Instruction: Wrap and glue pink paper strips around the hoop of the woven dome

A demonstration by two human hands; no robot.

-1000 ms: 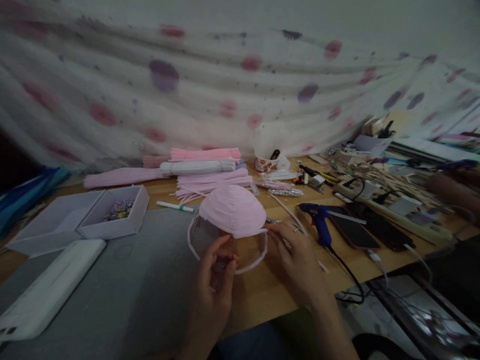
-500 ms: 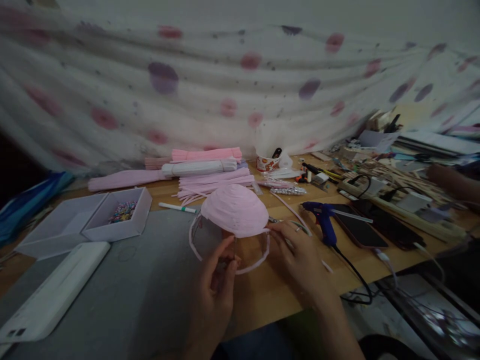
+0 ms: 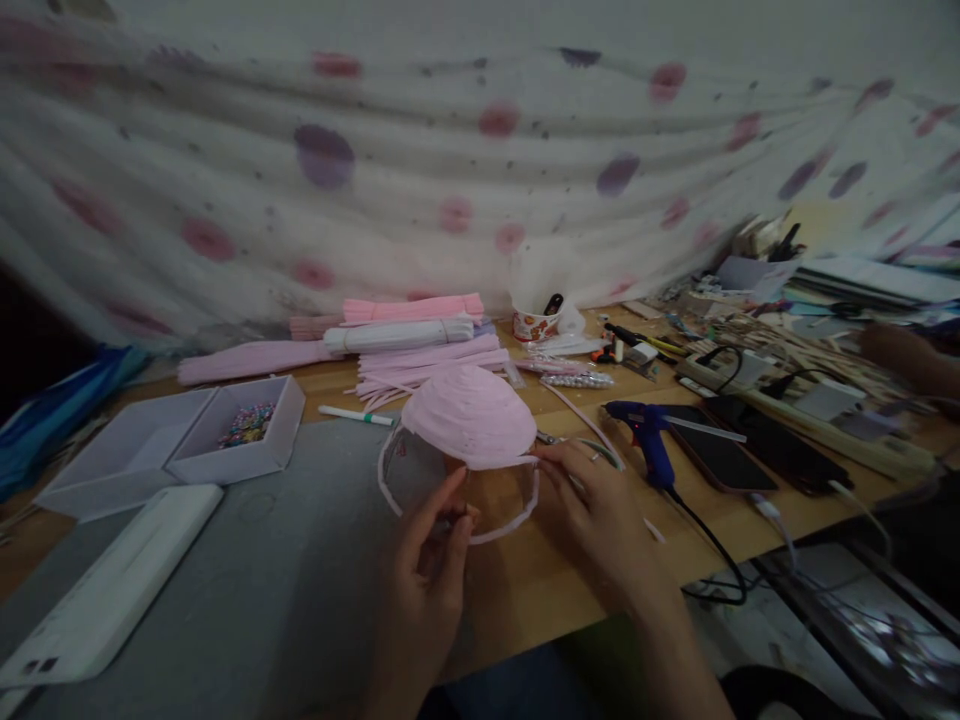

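A pale pink dome [image 3: 471, 415], built up in rows that look like pipe cleaners, stands before me above a pink-wrapped ring [image 3: 506, 530]. Thin uprights join the dome to the ring. My left hand [image 3: 435, 560] is closed at the front, thumb and forefinger pinching about one thin upright just under the rim. At the dome's right edge, my right hand [image 3: 596, 510] pinches the end of a pink pipe cleaner [image 3: 527, 459] along the rim. The tips of its other fingers are partly hidden. Scissors [image 3: 547, 438] lie partly covered behind that hand.
Bundles of pipe cleaners [image 3: 427, 360] lie at the back. On the right are a blue glue gun [image 3: 645, 440], phones [image 3: 712, 450] and a power strip [image 3: 795, 415]. A bead box [image 3: 232, 460] and white device [image 3: 112, 580] sit left. Another person's hand [image 3: 900, 355] shows far right.
Almost nothing differs. The dome has tipped or shifted up very slightly, and both hands keep their hold in the same places.
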